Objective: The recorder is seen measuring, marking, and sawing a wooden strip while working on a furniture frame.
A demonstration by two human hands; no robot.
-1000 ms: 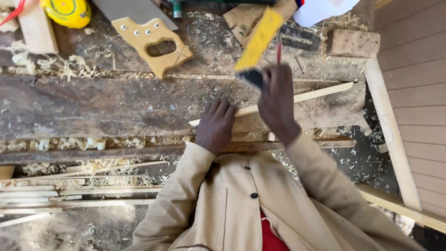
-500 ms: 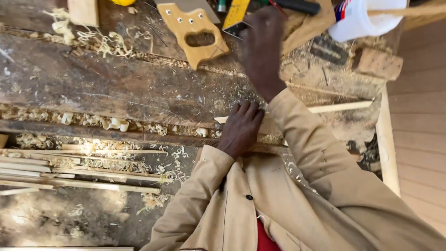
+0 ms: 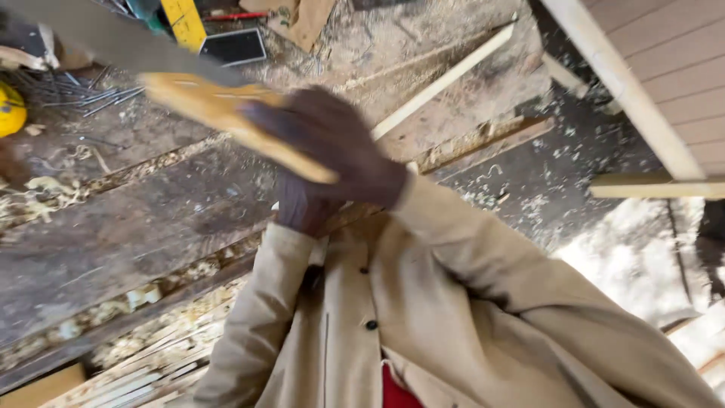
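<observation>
Hand saw [image 3: 219,106], wooden handle gripped in the right hand [image 3: 332,147], fingers wrapped around it; blade blurred, extending up and left above the worktop [image 3: 136,227]. The left hand [image 3: 302,211] lies beneath, near a thin pale wood strip [image 3: 445,79]; whether its fingers are spread or closed cannot be told. Judged stage: saw lifted, not yet set to the strip, no cut visible. Shavings [image 3: 45,193] and a yellow tape measure [image 3: 9,109] lie around.
</observation>
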